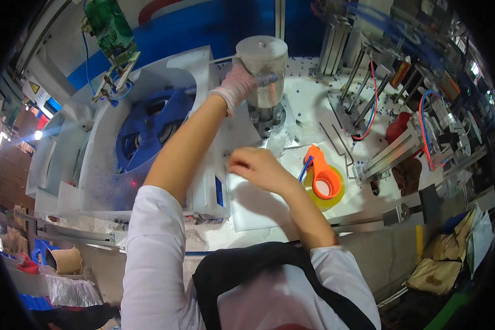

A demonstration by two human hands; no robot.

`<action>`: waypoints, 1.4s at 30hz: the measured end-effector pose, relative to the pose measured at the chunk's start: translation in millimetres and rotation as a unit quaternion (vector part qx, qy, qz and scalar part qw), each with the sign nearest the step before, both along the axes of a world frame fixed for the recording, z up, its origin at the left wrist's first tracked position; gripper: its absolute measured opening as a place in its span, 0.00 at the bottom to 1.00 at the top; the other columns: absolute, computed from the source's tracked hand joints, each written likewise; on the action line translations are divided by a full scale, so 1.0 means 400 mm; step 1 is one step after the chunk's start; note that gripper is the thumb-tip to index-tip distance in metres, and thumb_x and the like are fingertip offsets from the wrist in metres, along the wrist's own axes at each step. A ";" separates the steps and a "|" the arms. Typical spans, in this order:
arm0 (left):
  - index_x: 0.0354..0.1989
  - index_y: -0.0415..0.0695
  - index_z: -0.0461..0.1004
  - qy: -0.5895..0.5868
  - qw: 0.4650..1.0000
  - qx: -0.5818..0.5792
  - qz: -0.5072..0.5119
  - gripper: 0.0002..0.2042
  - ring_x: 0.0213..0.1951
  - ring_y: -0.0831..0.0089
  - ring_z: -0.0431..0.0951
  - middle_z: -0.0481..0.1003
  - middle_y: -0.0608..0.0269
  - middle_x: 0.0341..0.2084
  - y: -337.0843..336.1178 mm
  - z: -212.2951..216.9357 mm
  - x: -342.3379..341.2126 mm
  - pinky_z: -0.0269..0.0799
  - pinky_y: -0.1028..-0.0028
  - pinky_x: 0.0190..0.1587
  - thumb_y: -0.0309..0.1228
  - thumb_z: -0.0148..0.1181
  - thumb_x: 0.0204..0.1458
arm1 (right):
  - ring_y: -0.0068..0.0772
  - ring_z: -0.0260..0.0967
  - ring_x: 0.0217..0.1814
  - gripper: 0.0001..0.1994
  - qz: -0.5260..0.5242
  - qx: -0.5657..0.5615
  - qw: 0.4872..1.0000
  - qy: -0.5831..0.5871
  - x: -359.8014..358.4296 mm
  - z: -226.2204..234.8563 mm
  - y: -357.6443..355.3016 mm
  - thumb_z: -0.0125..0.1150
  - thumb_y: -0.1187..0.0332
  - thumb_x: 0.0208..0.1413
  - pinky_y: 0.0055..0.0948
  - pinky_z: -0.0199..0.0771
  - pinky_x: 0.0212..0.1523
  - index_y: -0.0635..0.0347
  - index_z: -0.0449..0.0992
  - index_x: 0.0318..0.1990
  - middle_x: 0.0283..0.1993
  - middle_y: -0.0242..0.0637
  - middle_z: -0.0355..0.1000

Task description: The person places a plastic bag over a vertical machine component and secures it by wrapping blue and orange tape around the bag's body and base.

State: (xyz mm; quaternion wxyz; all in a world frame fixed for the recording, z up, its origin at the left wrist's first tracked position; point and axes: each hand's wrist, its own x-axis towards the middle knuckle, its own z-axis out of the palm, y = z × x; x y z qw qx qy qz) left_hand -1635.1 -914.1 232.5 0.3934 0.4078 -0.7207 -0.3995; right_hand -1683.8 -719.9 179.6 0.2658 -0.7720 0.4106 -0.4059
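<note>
My left hand (241, 85), in a striped, light-coloured glove, grips the side of a clear cylinder canister (267, 58) with a round lid. The canister stands upright on a metal base (269, 116). My bare right hand (257, 166) is closed, fingers curled, above a white sheet (253, 212) in front of the canister. Whatever those fingers may hold is hidden. To the right of that hand, an orange tape dispenser (316, 157) lies with a roll of yellowish tape (336, 201). A blue pen-like stick (306, 169) rests against it.
On the left is a white machine housing (102, 187) with a blue rotary disc (148, 129) and a green unit (109, 27) above. Metal fixtures (357, 107) with red and blue air hoses crowd the right. Small dark bits dot the white tabletop (308, 104).
</note>
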 end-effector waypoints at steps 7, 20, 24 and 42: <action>0.58 0.43 0.60 -0.046 0.998 0.023 0.020 0.46 0.53 0.66 0.70 0.70 0.58 0.52 -0.022 0.024 0.002 0.66 0.68 0.56 0.42 0.79 0.26 | 0.28 0.68 0.48 0.05 -0.151 -0.060 0.922 -0.350 -0.124 -0.015 -0.004 0.52 0.78 0.51 0.25 0.69 0.48 0.63 0.64 0.26 0.46 0.41 0.68; 0.63 0.39 0.56 -0.101 0.987 0.035 -0.123 0.37 0.57 0.53 0.66 0.64 0.44 0.57 0.098 0.040 0.162 0.61 0.66 0.57 0.53 0.54 0.51 | 0.40 0.71 0.29 0.10 -0.341 -0.294 0.893 0.004 -0.057 0.262 -0.278 0.49 0.75 0.48 0.39 0.68 0.30 0.58 0.63 0.39 0.31 0.43 0.70; 0.59 0.43 0.63 -0.277 0.956 0.037 -0.087 0.25 0.54 0.66 0.67 0.64 0.56 0.57 0.326 0.200 0.268 0.57 0.72 0.59 0.41 0.55 0.54 | 0.43 0.72 0.37 0.14 -0.338 -0.413 0.824 0.191 -0.005 0.253 -0.319 0.54 0.73 0.45 0.46 0.69 0.36 0.58 0.66 0.42 0.36 0.44 0.72; 0.56 0.36 0.65 0.135 0.980 0.107 -0.102 0.26 0.63 0.64 0.59 0.62 0.52 0.59 0.635 0.083 0.488 0.51 0.66 0.64 0.24 0.58 0.46 | 0.49 0.73 0.42 0.17 -0.645 -0.191 0.728 -0.132 -0.407 0.232 -0.278 0.58 0.55 0.51 0.43 0.69 0.42 0.58 0.72 0.40 0.37 0.44 0.76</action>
